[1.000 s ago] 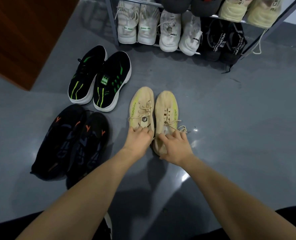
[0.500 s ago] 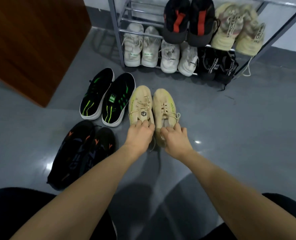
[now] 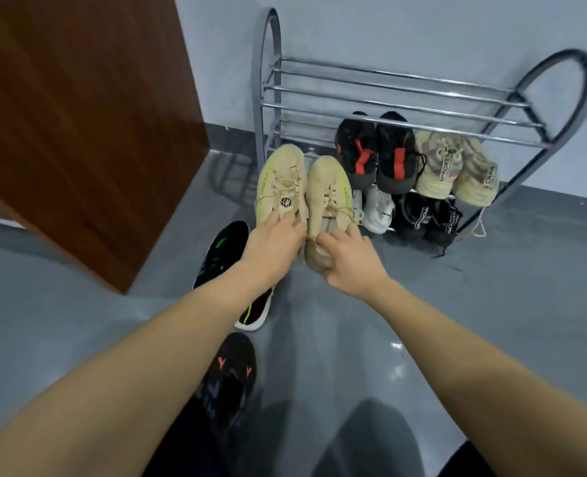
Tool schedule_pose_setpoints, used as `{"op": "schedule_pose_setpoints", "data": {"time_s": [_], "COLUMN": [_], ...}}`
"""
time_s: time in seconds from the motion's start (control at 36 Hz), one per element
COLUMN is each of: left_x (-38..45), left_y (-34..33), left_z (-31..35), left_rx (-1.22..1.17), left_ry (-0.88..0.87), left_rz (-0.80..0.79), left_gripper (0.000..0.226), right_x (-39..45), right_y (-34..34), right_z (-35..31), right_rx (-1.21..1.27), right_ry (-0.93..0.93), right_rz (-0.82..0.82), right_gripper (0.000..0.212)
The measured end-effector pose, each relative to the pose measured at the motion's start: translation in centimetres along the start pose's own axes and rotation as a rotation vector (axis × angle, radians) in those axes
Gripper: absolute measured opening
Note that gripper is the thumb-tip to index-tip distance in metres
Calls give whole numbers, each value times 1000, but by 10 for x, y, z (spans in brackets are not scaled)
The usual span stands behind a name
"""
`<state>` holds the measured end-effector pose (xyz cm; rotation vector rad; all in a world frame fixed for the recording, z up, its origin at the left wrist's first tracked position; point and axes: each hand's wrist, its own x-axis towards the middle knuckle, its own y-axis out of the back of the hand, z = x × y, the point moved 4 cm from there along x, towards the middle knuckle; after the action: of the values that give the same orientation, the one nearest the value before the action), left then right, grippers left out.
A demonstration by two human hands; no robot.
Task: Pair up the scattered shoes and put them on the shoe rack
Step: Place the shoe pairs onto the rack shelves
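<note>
The beige pair (image 3: 305, 194) hangs side by side in front of the rack (image 3: 388, 98), toes toward its left end. The left hand (image 3: 271, 242) and right hand (image 3: 347, 259) each grip one shoe's heel. Held only there, a shoe could swing and knock the black-red pair (image 3: 378, 153), or slip between the rails.

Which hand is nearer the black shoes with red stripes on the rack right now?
Right. The right hand grips the beige shoe just below-left of the black shoes with red stripes; the left hand, holding the other beige shoe, is further left.
</note>
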<state>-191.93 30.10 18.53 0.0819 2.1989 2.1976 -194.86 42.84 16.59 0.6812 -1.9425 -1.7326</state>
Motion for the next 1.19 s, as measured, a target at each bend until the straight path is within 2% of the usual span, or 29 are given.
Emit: {"op": "schedule_pose_setpoints", "data": {"time_s": [0.14, 0.25, 0.42, 0.64, 0.78, 0.92, 1.08, 1.19], "left_x": [29, 47, 83, 131, 164, 190, 209, 209], "left_y": [19, 22, 20, 9, -1, -14, -38, -50], "left_z": [-26, -41, -54, -65, -70, -78, -82, -77], "left_rx": [-57, -65, -145, -169, -150, -142, -232, -329], "left_ry": [20, 13, 6, 34, 65, 119, 128, 203], "left_rz": [-1, 1, -11, 27, 28, 58, 44, 67], "left_gripper": [27, 36, 32, 31, 49, 37, 36, 41], "right_x": [34, 54, 92, 135, 167, 198, 217, 217], "right_y": [12, 18, 28, 20, 12, 1, -16, -24], "right_z": [-2, -3, 2, 31, 49, 63, 70, 75], "right_rx": [44, 57, 15, -23, 19, 33, 18, 2], "right_ry": [-41, -106, -143, -143, -101, -79, -71, -80], "right_rz": [22, 25, -9, 8, 49, 77, 51, 91], "right_gripper": [33, 29, 33, 39, 39, 42, 46, 48]}}
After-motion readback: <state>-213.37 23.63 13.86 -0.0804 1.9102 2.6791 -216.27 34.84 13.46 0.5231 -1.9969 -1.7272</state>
